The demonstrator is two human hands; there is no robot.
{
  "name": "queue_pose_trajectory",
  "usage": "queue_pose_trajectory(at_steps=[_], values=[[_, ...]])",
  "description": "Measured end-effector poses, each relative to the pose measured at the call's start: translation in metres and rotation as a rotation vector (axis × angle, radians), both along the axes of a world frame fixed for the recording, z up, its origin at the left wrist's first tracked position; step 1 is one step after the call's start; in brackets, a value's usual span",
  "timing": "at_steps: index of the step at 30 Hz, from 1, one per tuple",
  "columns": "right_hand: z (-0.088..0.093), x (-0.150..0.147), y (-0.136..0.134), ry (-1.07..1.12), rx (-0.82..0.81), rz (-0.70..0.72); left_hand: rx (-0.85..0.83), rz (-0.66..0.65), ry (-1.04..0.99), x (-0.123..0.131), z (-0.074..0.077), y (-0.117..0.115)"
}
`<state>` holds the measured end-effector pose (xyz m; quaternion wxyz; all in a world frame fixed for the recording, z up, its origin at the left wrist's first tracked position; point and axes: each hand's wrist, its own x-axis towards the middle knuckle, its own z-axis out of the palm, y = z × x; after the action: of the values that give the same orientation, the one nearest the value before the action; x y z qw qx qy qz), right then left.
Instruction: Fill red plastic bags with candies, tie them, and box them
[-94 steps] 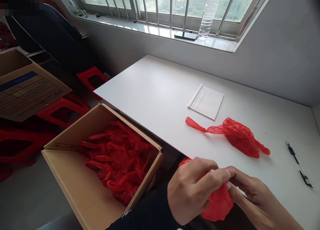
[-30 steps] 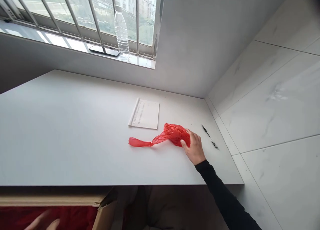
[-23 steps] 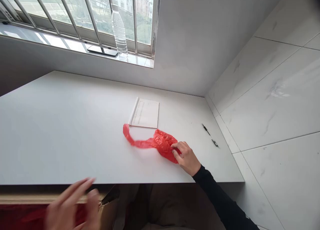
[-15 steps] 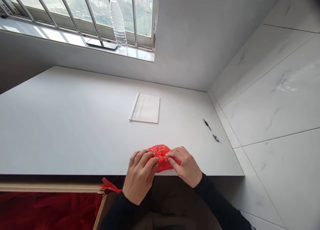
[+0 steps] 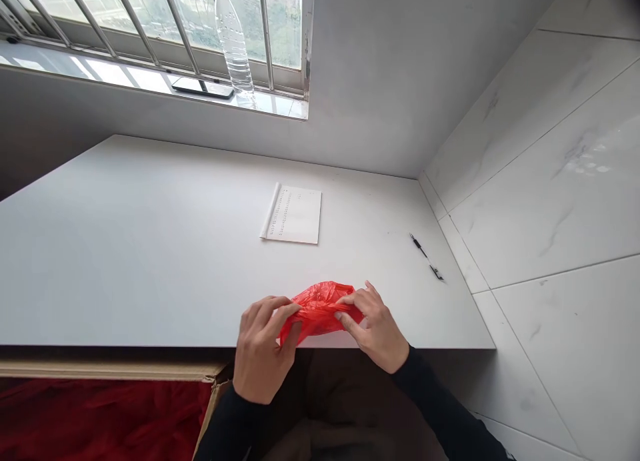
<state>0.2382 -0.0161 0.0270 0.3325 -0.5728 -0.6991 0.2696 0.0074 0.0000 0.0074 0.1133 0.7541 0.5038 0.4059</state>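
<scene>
A crumpled red plastic bag (image 5: 323,307) is stretched between my hands at the front edge of the white table (image 5: 150,247). My left hand (image 5: 265,344) pinches its left end between thumb and fingers. On the other side, my right hand (image 5: 375,327) grips the bag's right part with thumb and forefinger, the remaining fingers bent behind. Whether anything is inside the bag, I cannot tell.
Beyond the bag lies a notepad (image 5: 293,214) with writing, and a pen (image 5: 425,255) rests near the tiled wall. A cardboard box (image 5: 115,369) with red material (image 5: 100,417) stands at lower left. A water bottle (image 5: 234,44) and a phone (image 5: 203,87) are on the windowsill.
My hands have moved apart, the left one further left, and the red bag is spread wider between them. A red strip by the box corner no longer shows.
</scene>
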Motion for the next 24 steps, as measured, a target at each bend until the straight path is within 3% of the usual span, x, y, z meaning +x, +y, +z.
queue_pose_trajectory(at_steps=[5, 12, 15, 18, 21, 24], values=[[0.000, 0.024, -0.005, 0.284, -0.041, -0.265, -0.083, 0.201, -0.114, -0.015, 0.005, 0.006], [0.026, 0.022, -0.018, 0.294, -0.092, -0.167, -0.036, 0.043, -0.064, 0.005, 0.034, -0.004], [0.039, 0.022, -0.016, 0.338, -0.078, -0.219, -0.040, 0.145, -0.157, 0.001, 0.040, -0.004], [0.044, 0.028, -0.012, 0.518, -0.141, -0.268, -0.111, 0.267, -0.195, -0.010, 0.040, -0.006], [0.045, 0.033, -0.011, 0.635, -0.195, -0.309, -0.170, 0.282, -0.183, -0.015, 0.042, -0.011], [0.051, 0.031, -0.014, 0.596, -0.102, -0.405, -0.087, 0.296, -0.146, -0.012, 0.050, -0.017]])
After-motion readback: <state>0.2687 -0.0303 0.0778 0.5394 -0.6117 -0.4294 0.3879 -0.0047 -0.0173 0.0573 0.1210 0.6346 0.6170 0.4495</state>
